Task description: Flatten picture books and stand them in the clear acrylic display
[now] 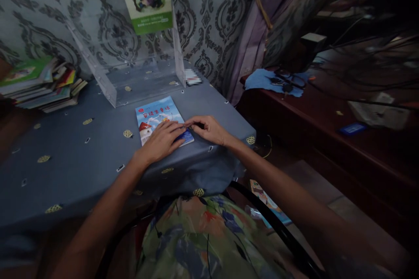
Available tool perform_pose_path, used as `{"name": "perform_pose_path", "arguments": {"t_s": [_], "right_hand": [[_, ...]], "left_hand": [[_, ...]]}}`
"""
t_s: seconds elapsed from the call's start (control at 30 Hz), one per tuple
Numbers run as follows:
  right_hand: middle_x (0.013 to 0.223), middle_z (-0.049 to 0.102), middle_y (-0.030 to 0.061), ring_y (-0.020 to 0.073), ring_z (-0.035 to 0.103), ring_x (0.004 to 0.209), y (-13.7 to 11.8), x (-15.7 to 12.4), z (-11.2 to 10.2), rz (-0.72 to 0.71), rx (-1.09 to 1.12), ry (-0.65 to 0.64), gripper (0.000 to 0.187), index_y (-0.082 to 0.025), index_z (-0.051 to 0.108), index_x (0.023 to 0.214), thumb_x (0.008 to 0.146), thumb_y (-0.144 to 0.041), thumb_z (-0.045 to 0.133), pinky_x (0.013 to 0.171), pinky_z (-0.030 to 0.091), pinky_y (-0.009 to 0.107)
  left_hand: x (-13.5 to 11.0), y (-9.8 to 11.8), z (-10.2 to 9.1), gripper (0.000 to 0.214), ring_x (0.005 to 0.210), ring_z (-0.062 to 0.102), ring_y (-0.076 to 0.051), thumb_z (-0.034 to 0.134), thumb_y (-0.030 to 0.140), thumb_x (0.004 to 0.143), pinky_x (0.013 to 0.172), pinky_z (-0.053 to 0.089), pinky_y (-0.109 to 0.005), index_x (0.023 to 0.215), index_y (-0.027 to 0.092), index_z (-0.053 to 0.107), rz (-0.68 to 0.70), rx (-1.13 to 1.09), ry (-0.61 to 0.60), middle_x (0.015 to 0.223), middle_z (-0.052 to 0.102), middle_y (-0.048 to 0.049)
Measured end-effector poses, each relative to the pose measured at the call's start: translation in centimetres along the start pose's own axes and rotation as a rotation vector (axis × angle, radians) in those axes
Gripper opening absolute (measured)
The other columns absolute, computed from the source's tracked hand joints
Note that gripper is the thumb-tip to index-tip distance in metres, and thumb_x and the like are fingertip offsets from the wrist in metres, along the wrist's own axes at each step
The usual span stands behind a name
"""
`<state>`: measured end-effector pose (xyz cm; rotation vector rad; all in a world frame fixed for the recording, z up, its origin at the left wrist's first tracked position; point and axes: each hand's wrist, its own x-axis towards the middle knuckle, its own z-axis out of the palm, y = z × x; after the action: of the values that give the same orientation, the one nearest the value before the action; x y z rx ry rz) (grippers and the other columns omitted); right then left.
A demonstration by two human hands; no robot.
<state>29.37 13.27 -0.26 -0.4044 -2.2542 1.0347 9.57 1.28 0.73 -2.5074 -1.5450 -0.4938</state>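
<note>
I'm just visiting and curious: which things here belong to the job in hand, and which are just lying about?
In use:
Blue illustrated paper book, under the left hand; the right hand is at its right edge.

Lying about:
Multicoloured stack of books
Light-blue cloth
Small bright-blue rectangular object

book [157, 113] on table [101, 152] before stand [108, 89]

— Where could we pass across the table [98, 165]?
— We have open room left of the book [155, 114]; beyond it, the transparent stand [109, 93] blocks us, and far left, the stacked books [46, 89].
</note>
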Motion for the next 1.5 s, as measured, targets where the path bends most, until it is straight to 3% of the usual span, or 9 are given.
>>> {"name": "perform_pose_path", "arguments": {"t_s": [0.13, 0.27, 0.67, 0.9, 1.17, 1.37, 1.5], "right_hand": [[0.094, 0.078, 0.006, 0.0186, 0.072, 0.09, -0.6, -0.8, 0.2, 0.046, 0.104, 0.019, 0.026, -0.017, 0.076, 0.102, 0.091, -0.027, 0.054, 0.085, 0.055, 0.033], [0.095, 0.078, 0.0048, 0.0179, 0.072, 0.092, -0.9, -1.7, 0.5, 0.044, 0.092, 0.038, 0.024, -0.018, 0.076, 0.099, 0.089, -0.023, 0.055, 0.088, 0.055, 0.033], [0.093, 0.079, 0.0066, 0.0179, 0.074, 0.09, -1.0, -2.8, 1.1, 0.013, 0.024, 0.091, 0.026, -0.015, 0.076, 0.098, 0.087, -0.019, 0.052, 0.086, 0.055, 0.032], [0.099, 0.079, 0.007, 0.0189, 0.073, 0.094, -1.5, -3.6, 2.0, -0.073, -0.181, 0.137, 0.029, -0.016, 0.076, 0.099, 0.088, -0.016, 0.049, 0.089, 0.054, 0.032], [0.119, 0.074, 0.0124, 0.0271, 0.065, 0.111, -2.0, -6.1, 4.2, -0.154, -0.578, 0.13, 0.048, -0.017, 0.066, 0.13, 0.089, -0.008, 0.045, 0.098, 0.05, 0.042], [0.134, 0.067, 0.0146, 0.0299, 0.059, 0.122, -2.7, -7.2, 5.6, -0.15, -0.706, 0.153, 0.04, -0.016, 0.063, 0.135, 0.101, -0.027, 0.046, 0.102, 0.044, 0.046], [0.14, 0.063, 0.0151, 0.0289, 0.056, 0.127, -2.6, -7.4, 6.5, -0.143, -0.747, 0.19, 0.042, -0.014, 0.061, 0.137, 0.103, -0.03, 0.044, 0.107, 0.041, 0.046]], "left_hand": [[-0.3, 1.4, -0.1, 0.03, 0.113, 0.062, -0.023, 0.045, 0.025, 0.103, 0.099, 0.05, -0.044, 0.123, 0.018, 0.066, 0.035, 0.062, 0.022, 0.119, 0.071, -0.0099], [-0.5, 2.6, -0.1, 0.032, 0.106, 0.063, -0.023, 0.045, 0.01, 0.098, 0.091, 0.053, -0.041, 0.119, 0.017, 0.068, 0.073, 0.09, 0.035, 0.115, 0.072, -0.011], [-1.2, 2.8, 0.3, 0.041, 0.11, 0.067, -0.02, 0.046, 0.002, 0.088, 0.099, 0.054, -0.043, 0.116, 0.02, 0.07, 0.06, 0.018, 0.112, 0.117, 0.074, -0.0071], [-2.1, 5.8, 0.8, 0.043, 0.116, 0.063, -0.024, 0.045, 0.002, 0.089, 0.101, 0.051, -0.045, 0.124, 0.016, 0.066, -0.112, 0.172, 0.038, 0.125, 0.07, -0.0122], [-3.3, 7.3, 1.8, 0.05, 0.128, 0.055, -0.025, 0.04, 0.001, 0.091, 0.109, 0.044, -0.047, 0.135, 0.017, 0.059, -0.247, 0.18, 0.106, 0.136, 0.063, -0.0136], [-4.7, 7.9, 2.2, 0.049, 0.131, 0.055, -0.025, 0.04, 0.003, 0.091, 0.114, 0.041, -0.047, 0.135, 0.013, 0.06, -0.293, 0.201, 0.169, 0.138, 0.063, -0.0149], [-5.9, 8.7, 2.3, 0.05, 0.134, 0.054, -0.025, 0.04, 0.003, 0.091, 0.116, 0.039, -0.049, 0.136, 0.016, 0.06, -0.381, 0.213, 0.217, 0.142, 0.062, -0.0125]]}}
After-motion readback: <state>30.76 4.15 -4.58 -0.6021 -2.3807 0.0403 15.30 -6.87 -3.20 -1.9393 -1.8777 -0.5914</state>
